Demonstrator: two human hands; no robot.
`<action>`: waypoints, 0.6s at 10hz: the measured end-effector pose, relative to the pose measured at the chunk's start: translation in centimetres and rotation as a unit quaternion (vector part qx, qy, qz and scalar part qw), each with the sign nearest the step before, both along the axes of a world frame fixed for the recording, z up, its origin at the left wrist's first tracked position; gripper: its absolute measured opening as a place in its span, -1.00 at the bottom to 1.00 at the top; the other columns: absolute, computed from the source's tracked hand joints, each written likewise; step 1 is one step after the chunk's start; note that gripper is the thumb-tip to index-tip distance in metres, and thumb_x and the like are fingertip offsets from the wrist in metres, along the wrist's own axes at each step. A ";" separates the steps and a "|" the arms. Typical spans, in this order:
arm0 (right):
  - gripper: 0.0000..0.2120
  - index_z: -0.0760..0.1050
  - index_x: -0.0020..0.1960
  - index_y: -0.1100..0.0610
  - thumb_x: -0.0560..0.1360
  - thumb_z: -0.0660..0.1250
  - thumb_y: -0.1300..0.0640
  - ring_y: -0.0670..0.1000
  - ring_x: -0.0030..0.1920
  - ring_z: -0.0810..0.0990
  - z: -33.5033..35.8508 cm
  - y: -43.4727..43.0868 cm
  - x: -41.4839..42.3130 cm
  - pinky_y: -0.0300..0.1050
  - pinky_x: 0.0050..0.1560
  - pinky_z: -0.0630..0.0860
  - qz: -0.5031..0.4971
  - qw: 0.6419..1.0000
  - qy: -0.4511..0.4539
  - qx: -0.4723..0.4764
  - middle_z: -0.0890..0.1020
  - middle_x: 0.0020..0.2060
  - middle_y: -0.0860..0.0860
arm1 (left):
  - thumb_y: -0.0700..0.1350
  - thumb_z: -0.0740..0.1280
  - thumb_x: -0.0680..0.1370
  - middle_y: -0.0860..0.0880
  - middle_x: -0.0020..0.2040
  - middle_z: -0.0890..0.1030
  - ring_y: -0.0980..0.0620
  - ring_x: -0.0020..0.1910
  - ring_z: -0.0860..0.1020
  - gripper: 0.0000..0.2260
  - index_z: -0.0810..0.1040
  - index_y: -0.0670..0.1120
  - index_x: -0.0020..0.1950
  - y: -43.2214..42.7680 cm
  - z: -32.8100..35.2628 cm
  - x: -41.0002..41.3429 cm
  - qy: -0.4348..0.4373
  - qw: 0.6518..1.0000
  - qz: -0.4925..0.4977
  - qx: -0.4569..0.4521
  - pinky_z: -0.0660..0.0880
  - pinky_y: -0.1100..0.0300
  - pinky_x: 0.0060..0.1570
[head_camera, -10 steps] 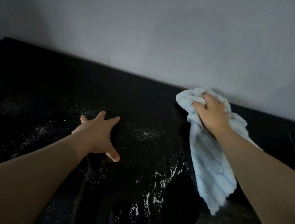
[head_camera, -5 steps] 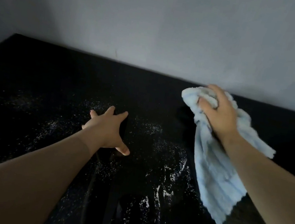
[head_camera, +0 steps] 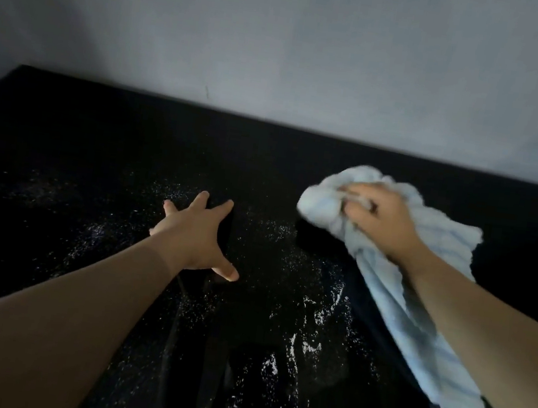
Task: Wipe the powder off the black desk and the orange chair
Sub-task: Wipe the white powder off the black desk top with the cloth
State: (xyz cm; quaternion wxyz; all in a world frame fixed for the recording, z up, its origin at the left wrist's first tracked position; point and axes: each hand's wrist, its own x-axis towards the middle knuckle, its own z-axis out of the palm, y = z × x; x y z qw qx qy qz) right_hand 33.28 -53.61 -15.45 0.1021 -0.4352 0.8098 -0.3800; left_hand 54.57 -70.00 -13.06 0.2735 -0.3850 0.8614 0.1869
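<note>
- The desk [head_camera: 95, 151] has a black, smooth, glossy top; it mirrors the arms and throws back a small glint of light near the right front.
- Powder [head_camera: 306, 344] lies on it as fine white grains, dry and loose, thick in streaks, thin elsewhere.
- The cloth [head_camera: 415, 335] is pale blue, soft, fluffy, ribbed with faint stripes and wavy edges.
- The wall [head_camera: 284, 33] is grey, matt and plain.

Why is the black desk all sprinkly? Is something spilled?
Yes. White powder is scattered over the black desk, thickest between the two arms. The right hand grips a light blue cloth; the left hand lies spread flat.
</note>
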 end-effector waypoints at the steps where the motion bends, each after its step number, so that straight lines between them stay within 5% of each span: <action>1: -0.63 0.42 0.30 -0.17 0.50 0.25 -0.10 0.16 0.37 0.30 0.5 -0.8 -1.8 0.30 0.35 0.16 -0.096 0.986 0.072 0.111 0.45 0.34 -0.09 | 0.23 0.53 0.22 0.04 0.55 -0.19 -0.41 0.46 -0.17 0.10 -0.17 0.23 0.51 -0.1 -0.1 0.0 0.003 1.000 0.003 0.002 0.22 -0.34 0.33; 2: -0.44 0.20 0.39 -0.29 0.43 0.21 -0.31 0.14 0.48 0.09 -0.6 -1.0 -0.2 0.39 0.33 0.03 -0.029 0.959 0.151 0.240 0.20 0.48 -0.13 | 0.23 0.54 0.21 0.05 0.55 -0.19 -0.41 0.46 -0.17 0.10 -0.16 0.23 0.51 -0.1 -0.1 -0.1 0.005 1.000 0.005 0.002 0.22 -0.34 0.33; 3: -0.50 0.32 0.29 -0.33 0.35 0.26 -0.24 0.03 0.37 0.27 -0.1 1.5 2.6 0.28 0.30 0.11 0.081 0.967 0.134 0.201 0.41 0.32 -0.22 | 0.23 0.53 0.22 0.05 0.55 -0.19 -0.40 0.46 -0.17 0.09 -0.16 0.23 0.51 0.0 0.1 0.0 0.005 1.000 0.005 0.002 0.24 -0.32 0.32; 4: -0.56 0.44 0.12 -0.28 0.24 0.31 -0.11 -0.15 0.07 0.40 0.1 1.7 4.5 0.06 0.25 0.29 0.110 0.938 0.021 0.328 0.54 -0.08 -0.32 | 0.24 0.52 0.24 0.07 0.55 -0.19 -0.39 0.47 -0.17 0.08 -0.17 0.23 0.51 0.1 0.1 0.2 0.005 1.000 0.002 -0.003 0.26 -0.30 0.32; 5: -0.54 0.43 0.25 -0.07 0.36 0.40 0.04 -0.04 0.10 0.40 1.9 -0.6 2.3 -0.11 0.26 0.29 -0.209 0.948 -0.142 0.193 0.55 0.14 0.03 | 0.27 0.50 0.25 0.09 0.55 -0.18 -0.37 0.48 -0.15 0.06 -0.17 0.24 0.51 0.2 0.1 0.4 0.007 1.000 -0.002 -0.008 0.34 -0.24 0.28; 6: -0.44 0.13 0.44 -0.18 0.47 0.18 -0.12 0.21 0.39 0.23 0.7 -1.7 -3.4 0.31 0.30 0.22 -0.175 0.956 0.082 0.223 0.22 0.46 0.00 | 0.28 0.49 0.24 0.10 0.55 -0.19 -0.35 0.48 -0.15 0.06 -0.18 0.26 0.50 0.3 0.1 0.5 0.002 1.000 -0.003 -0.015 0.38 -0.19 0.22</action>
